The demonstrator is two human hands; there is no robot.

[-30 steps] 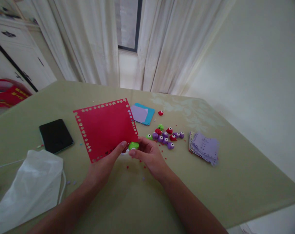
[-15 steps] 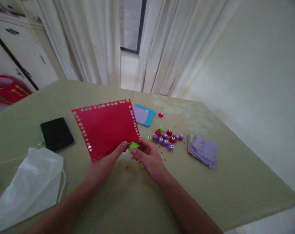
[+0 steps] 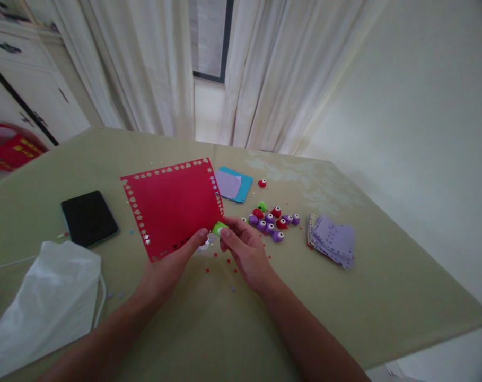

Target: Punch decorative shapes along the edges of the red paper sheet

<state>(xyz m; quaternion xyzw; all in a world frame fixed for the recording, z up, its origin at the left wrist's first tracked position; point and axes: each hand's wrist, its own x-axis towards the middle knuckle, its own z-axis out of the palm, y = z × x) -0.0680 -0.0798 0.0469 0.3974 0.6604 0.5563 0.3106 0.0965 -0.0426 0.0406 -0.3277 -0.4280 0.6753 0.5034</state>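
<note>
Tilted above the table, a sheet of red paper (image 3: 173,207) has cut-out stars, hearts and flowers along its edges. My left hand (image 3: 165,270) grips its lower edge, thumb on top. At the sheet's lower right corner my right hand (image 3: 246,252) pinches a small green paper punch (image 3: 219,228) between thumb and fingers. Whether the paper sits inside its slot is hidden. To the right lies a cluster of small purple paper punches (image 3: 269,228), with red ones (image 3: 281,223) and a green one (image 3: 262,207) among them.
Blue and lilac paper (image 3: 241,188) lies behind the red sheet. A stack of punched lilac paper (image 3: 334,239) is at the right. On the left are a black phone (image 3: 89,217) and a white face mask (image 3: 50,297). Tiny red paper bits (image 3: 216,254) dot the green tablecloth (image 3: 233,339).
The green punch has turned in my right fingers, now showing a pale part by the thumb. The red sheet has shifted slightly, and the view has moved a little.
</note>
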